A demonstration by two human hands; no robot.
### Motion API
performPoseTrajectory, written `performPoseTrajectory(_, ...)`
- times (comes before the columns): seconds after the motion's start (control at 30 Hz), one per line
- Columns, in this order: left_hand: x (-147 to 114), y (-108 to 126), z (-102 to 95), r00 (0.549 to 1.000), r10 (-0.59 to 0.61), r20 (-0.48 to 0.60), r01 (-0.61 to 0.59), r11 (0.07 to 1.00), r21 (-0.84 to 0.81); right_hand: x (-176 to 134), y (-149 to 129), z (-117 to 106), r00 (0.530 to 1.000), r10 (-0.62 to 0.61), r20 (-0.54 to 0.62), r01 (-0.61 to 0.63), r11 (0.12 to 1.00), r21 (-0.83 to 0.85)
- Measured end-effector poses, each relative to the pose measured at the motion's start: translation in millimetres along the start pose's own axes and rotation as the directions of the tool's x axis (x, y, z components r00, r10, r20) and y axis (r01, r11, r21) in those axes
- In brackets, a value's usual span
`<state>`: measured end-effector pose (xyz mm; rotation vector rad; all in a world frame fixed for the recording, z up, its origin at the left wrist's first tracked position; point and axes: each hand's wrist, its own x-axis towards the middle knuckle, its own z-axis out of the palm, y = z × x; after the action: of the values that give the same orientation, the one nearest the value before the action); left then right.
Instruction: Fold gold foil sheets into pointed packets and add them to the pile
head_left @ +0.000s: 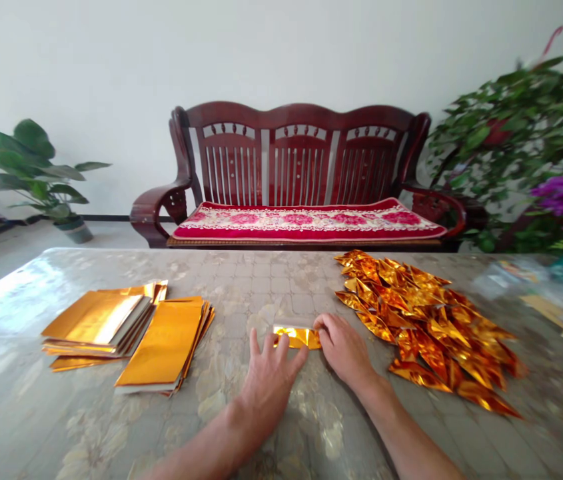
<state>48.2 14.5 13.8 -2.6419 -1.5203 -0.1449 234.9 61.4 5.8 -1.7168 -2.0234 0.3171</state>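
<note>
A small strip of folded gold foil paper (295, 333) lies flat on the table in front of me, a pale edge along its far side. My left hand (270, 373) rests over its near edge with the fingers spread, some of them touching the foil. At the strip's right end, the fingers of my right hand (344, 347) are closed in a pinch on the paper; the thumb is partly hidden. To the right lies a heap of folded gold foil pieces (426, 320) with pointed ends. Two stacks of flat gold foil sheets, a nearer stack (164, 340) and a farther stack (94, 317), sit on the left.
A patterned grey cover spreads over the table (241, 287). Plastic bags (511, 273) and papers lie at its right edge. Behind it stands a dark red wooden bench (301, 153) with a floral cushion (306, 220). Plants flank the bench, including a potted plant (41, 173).
</note>
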Motion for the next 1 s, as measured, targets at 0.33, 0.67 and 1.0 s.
performPoseTrajectory(0.33,-3.9,4.7,2.0,1.000,-0.018,0.016,0.018,1.000,0.010,-4.2,-0.5,2.6,0.993,-0.105,-0.057,0.097,0.988,-0.117)
performPoseTrajectory(0.67,-3.0,3.3,7.2,1.000,-0.021,0.000,0.021,0.999,0.040,-4.1,0.5,2.6,0.992,-0.122,-0.041,0.117,0.988,-0.098)
performPoseTrajectory(1.0,0.6,3.0,2.2,1.000,-0.012,-0.013,0.012,1.000,0.023,-5.0,0.2,-0.9,0.995,-0.093,-0.035,0.092,0.996,-0.018)
